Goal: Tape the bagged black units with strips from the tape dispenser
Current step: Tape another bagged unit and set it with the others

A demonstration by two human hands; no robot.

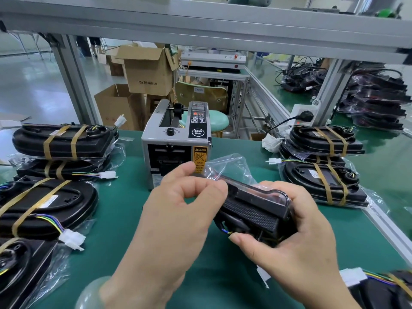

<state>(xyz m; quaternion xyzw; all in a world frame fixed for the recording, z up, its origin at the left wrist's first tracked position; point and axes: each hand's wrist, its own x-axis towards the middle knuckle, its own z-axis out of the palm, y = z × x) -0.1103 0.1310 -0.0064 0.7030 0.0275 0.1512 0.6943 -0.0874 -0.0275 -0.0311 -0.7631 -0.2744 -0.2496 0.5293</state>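
I hold a black unit (254, 210) in a clear plastic bag (229, 167) above the green mat, just in front of the grey tape dispenser (176, 141). My right hand (296, 233) grips the unit's right end, thumb underneath. My left hand (178, 210) pinches the bag's loose plastic at the unit's left end. The bag's open end sticks up toward the dispenser. I see no tape strip on either hand.
Taped, bagged black units are stacked at the left (64, 141) and at the right (323, 141), with white wire connectors (71, 239) poking out. Another unit (383, 291) lies at the lower right corner. The table's aluminium edge (388, 230) runs along the right.
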